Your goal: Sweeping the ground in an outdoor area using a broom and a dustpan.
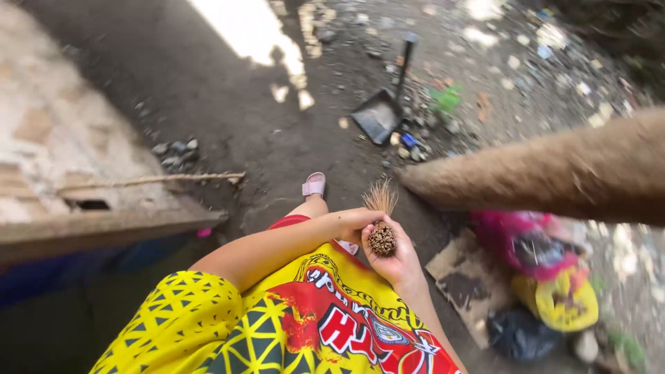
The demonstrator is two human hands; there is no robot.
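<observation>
Evidently both hands meet on the stick broom's bundled butt (pixel 382 239), the right hand (pixel 395 260) cupping it from below and the left hand (pixel 353 223) pinching its top, bristles fanning over the dirt ground (pixel 228 118) toward a dustpan (pixel 379 114).

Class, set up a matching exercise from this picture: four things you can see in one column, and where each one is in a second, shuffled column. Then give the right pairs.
Things:
1. dustpan
2. broom bundle
3. pink sandal
4. black bag

Places:
A. held in both hands, the left hand and right hand
B. on the ground at lower right, beside cardboard
C. on the person's foot
D. lying on the dirt ahead, next to litter

Pairs: 1-D, 2-A, 3-C, 4-B
</observation>
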